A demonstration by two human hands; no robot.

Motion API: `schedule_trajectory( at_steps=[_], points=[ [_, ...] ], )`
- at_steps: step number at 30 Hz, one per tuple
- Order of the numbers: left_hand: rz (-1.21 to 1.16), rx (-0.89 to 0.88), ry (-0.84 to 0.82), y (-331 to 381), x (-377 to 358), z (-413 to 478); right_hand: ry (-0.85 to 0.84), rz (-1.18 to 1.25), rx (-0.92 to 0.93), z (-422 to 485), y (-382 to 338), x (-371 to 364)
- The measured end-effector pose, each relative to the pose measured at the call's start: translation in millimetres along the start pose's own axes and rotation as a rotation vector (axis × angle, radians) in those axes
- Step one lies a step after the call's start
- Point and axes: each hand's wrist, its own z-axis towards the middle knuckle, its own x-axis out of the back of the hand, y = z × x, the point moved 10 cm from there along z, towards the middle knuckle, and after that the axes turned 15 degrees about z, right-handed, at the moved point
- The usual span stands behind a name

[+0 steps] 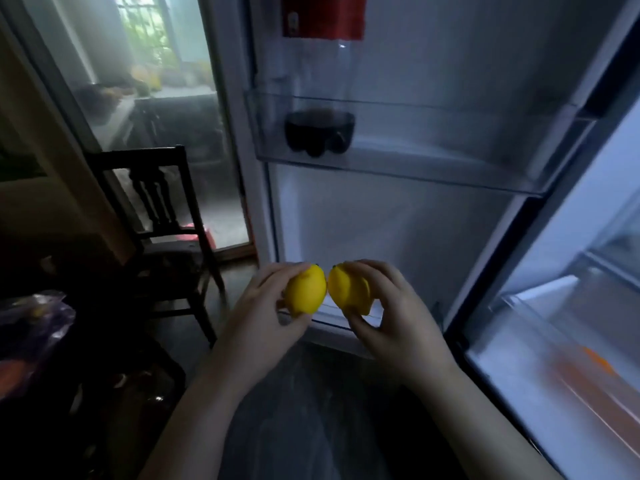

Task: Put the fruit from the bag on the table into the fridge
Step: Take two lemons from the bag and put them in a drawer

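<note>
both forearms reach forward from the bottom of the view, wrists level, palms turned toward each other. the left hand (pixel 266 308) grasps a smooth yellow oval lemon (pixel 306 289), thumb underneath and fingers curled over its far side. the right hand (pixel 393 315) mirrors it, gripping a second yellow lemon (pixel 348 291) with the thumb below and fingers wrapped over the top. the two fruits sit side by side between the hands, so close that it is hard to tell whether they touch. they are held low in front of the open white fridge door (pixel 398 230), well below its clear plastic door shelf (pixel 433 164), where a clear bottle with a red label and dark drink (pixel 320 133) stands. the lit fridge interior (pixel 554 341) lies to the right. a crinkled purple plastic bag (pixel 38 317) rests at the far left, near a dark wooden chair (pixel 156 209).
</note>
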Motion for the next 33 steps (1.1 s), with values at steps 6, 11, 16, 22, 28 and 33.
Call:
schedule_trajectory(
  at_steps=[6, 11, 16, 22, 28, 33],
  points=[
    [-0.075, -0.125, -0.160, 38.9, -59.3, 15.9, 0.113, -0.118, -0.099, -35.5, 18.4, 52.8],
    [-0.153, -0.274, -0.289, 72.5, -102.0, 31.4, 0.240, -0.225, -0.200, -64.5, 26.0, 90.0],
    [-0.190, -0.432, -0.430, 121.6, -140.3, 35.0, 0.374, -0.333, -0.304, -101.8, 24.3, 130.9],
    [-0.265, -0.627, -0.572, 192.0, -178.5, 12.4, 0.537, -0.470, -0.401, -161.6, 7.2, 176.6],
    [-0.308, -0.795, -0.626, 260.8, -204.9, -27.3, 0.665, -0.534, -0.473, -228.1, -14.6, 215.1],
    [-0.357, -0.905, -0.644, 324.5, -223.5, -63.5, 0.695, -0.589, -0.528, -284.3, -27.1, 257.2]
  ],
)
